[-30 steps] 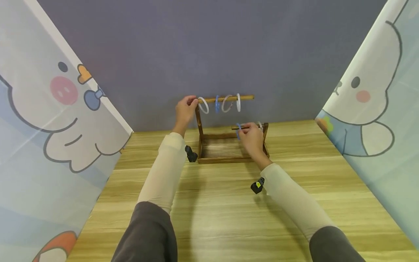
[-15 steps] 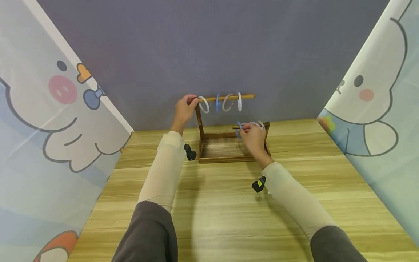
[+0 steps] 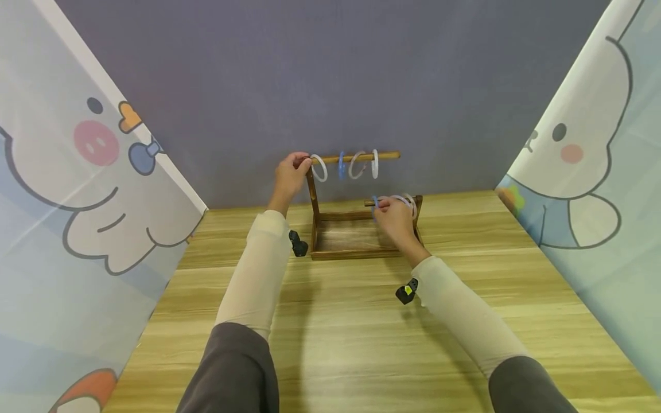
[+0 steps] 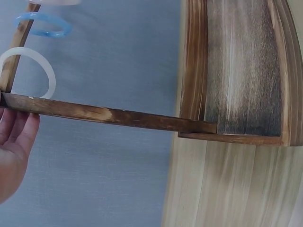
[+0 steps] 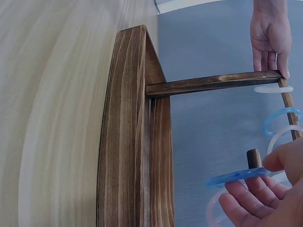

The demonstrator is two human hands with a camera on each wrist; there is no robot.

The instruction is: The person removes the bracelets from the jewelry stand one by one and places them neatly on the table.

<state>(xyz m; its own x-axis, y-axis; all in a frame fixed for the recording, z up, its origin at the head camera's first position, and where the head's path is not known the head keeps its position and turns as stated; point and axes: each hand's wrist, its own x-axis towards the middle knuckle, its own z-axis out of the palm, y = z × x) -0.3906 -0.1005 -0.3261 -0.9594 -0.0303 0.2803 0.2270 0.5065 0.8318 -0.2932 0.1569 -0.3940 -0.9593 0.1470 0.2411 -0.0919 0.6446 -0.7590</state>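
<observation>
A dark wooden bangle stand (image 3: 314,195) rises from a shallow wooden tray. At its top left corner my left hand (image 3: 290,176) grips the post, where the upper bar (image 3: 388,155) begins. Along that bar hang a white bangle (image 3: 319,168), a blue bangle (image 3: 341,166), a pale pinkish bangle (image 3: 356,165) and another white bangle (image 3: 375,164). My right hand (image 3: 395,219) pinches a blue bangle (image 5: 236,177) between thumb and fingers, around the lower peg (image 5: 254,158) close to its free end. Pale bangles (image 3: 411,205) sit behind this hand, partly hidden by it.
The tray (image 3: 351,254) of the stand rests on a light wood-grain table (image 3: 351,344) near its back edge. Behind stands a grey wall (image 3: 330,74). Cartoon-printed panels (image 3: 98,189) flank both sides.
The pale bangles behind my right hand now show more, reaching left over its back. Both hands keep nearly the same places, and the bangles on the upper bar stay put.
</observation>
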